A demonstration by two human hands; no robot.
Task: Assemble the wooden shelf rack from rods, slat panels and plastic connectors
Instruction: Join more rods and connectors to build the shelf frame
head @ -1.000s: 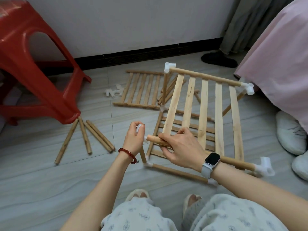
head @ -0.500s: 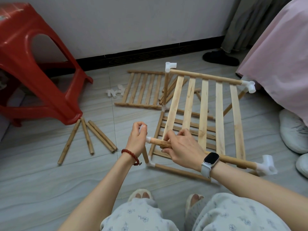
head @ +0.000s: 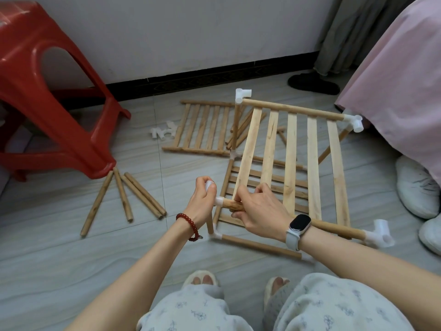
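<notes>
The white connector [head: 216, 199] sat pinched in my left hand [head: 201, 203], already at the near-left end of the top panel's front rod [head: 334, 229] — my right hand [head: 260, 211] clamped that rod just beside it. The rod's long axis ran left to right across me, so the push would go along it, I judged, leftward into the connector. The slat panel [head: 291, 161] rose away from me; spare rods [head: 124, 197] lay on the floor [head: 71, 259] near the red stool [head: 47, 91].
</notes>
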